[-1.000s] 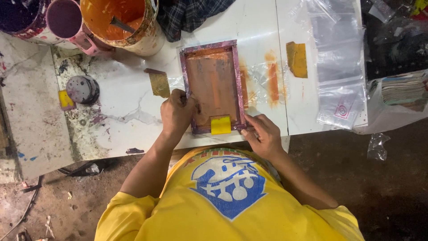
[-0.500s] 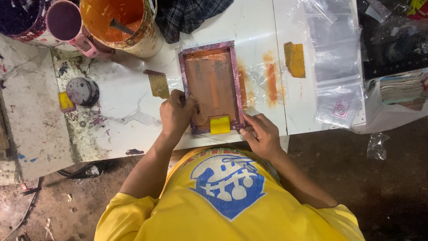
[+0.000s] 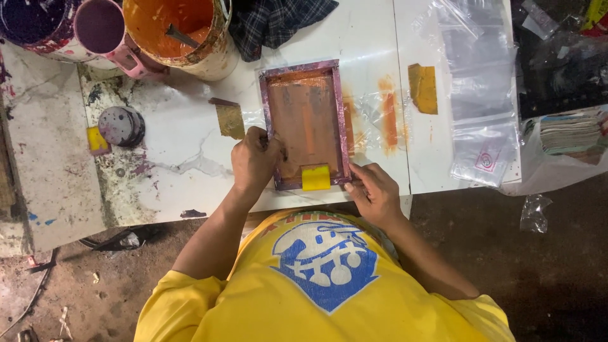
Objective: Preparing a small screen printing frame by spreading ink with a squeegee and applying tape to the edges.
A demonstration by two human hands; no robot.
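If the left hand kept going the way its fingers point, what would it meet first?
The left hand already touches the screen frame; pointing toward the frame's inside, it would likely slide onto the orange-stained mesh.

One view only, taken from high above and looking almost straight down, so the person's shoulders in a yellow shirt fill the lower middle of the frame and the arms reach up the picture toward the counter. The far side of the counter lies along the top edge, the near edge crosses just above the shirt, and dark floor shows at the lower right and lower left. The camera sits at a moderate height: both hands, the whole framed screen and the paint buckets at the top fit in, with the buckets cut by the frame edge.
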